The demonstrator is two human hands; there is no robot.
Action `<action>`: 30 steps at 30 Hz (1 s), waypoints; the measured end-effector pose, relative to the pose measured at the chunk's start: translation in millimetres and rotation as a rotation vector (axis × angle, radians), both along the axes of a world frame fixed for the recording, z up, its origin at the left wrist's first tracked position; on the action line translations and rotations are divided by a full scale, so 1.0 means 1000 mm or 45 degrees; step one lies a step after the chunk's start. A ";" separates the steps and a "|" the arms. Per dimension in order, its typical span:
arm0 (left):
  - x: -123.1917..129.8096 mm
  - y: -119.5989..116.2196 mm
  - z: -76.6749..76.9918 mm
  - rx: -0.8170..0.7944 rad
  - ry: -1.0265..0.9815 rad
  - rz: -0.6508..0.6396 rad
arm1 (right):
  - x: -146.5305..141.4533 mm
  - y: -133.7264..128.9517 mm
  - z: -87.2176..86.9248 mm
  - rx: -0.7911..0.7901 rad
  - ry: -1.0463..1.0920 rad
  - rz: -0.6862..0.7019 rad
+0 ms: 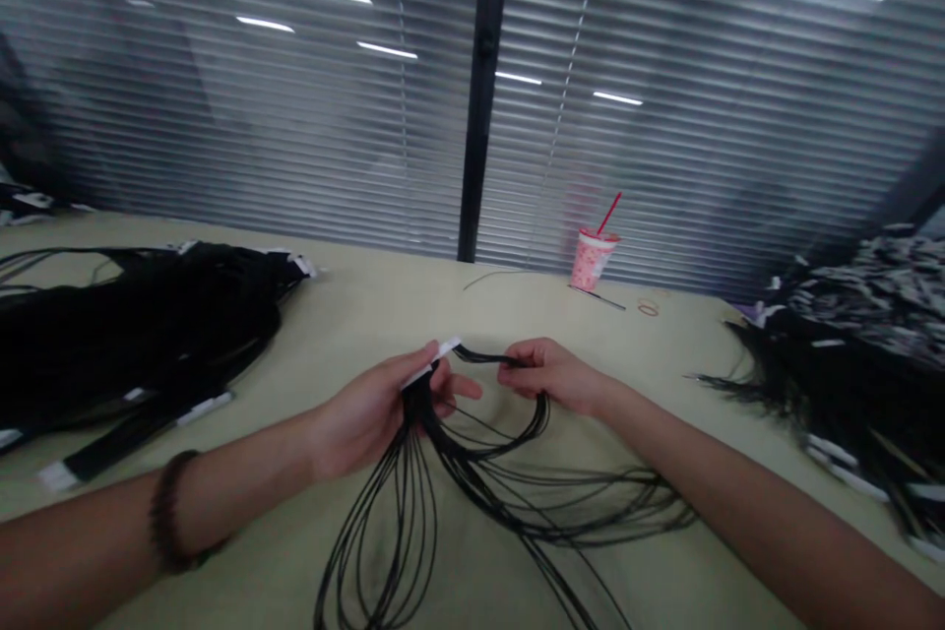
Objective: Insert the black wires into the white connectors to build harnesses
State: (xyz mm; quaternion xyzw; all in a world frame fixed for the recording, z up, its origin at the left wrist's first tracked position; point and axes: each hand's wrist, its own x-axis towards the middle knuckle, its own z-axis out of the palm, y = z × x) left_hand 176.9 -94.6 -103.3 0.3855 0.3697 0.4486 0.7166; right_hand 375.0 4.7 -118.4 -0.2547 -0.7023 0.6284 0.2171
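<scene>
Near the middle of the table, a bundle of thin black wires (472, 482) hangs in loops between my two hands. My left hand (384, 404) grips it at a white strip (445, 348), thumb on top, with other fingers partly hidden behind the wires. A short group of black strands runs from the strip's end across to my right hand (542, 374). That hand is closed in a pinch on these strands, which bend down below its fingers. The loops drop toward the table's near edge, some passing beside my right forearm.
A heap of black wire bundles (148, 335) with white ends lies at left. More black bundles (849, 364) are piled at right. A pink cup (593, 259) with a red straw, a thin pen-like tool (599, 299) and rubber bands (648, 308) are by the blinds (332, 118).
</scene>
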 end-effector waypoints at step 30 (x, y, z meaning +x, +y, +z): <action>-0.003 0.014 -0.014 0.275 0.367 -0.040 | 0.005 0.013 -0.009 0.108 0.063 -0.077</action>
